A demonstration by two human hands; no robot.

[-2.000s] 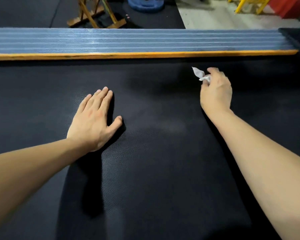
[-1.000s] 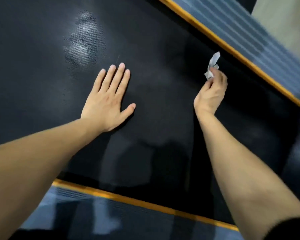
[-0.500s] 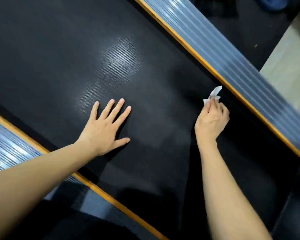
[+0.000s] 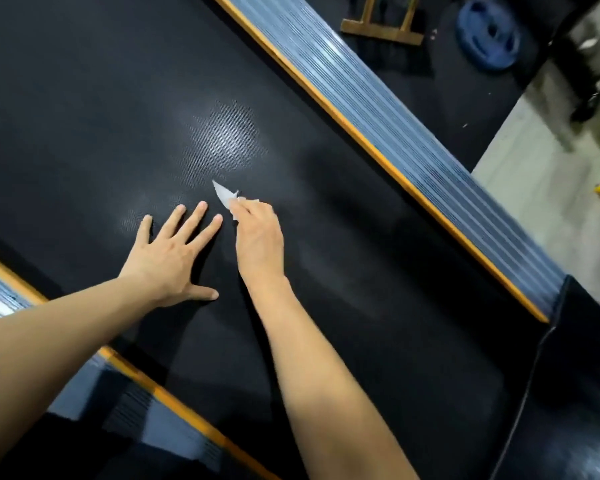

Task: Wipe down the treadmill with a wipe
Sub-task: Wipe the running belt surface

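From the head view, the person leans over the treadmill's black belt [image 4: 343,220], which runs diagonally across the scene. The left hand [image 4: 172,259] lies flat on the belt, fingers spread, thumb out to the right. Just right of it, the right hand [image 4: 258,237] curls its fingers around a crumpled white wipe [image 4: 225,195], whose pointed corner sticks out beyond the fingertips over the belt's middle, near a pale glare patch. A ribbed grey side rail [image 4: 378,102] with an orange edge borders the belt on the far right. Beyond it lie a blue weight plate [image 4: 487,38] and a wooden frame [image 4: 381,27].
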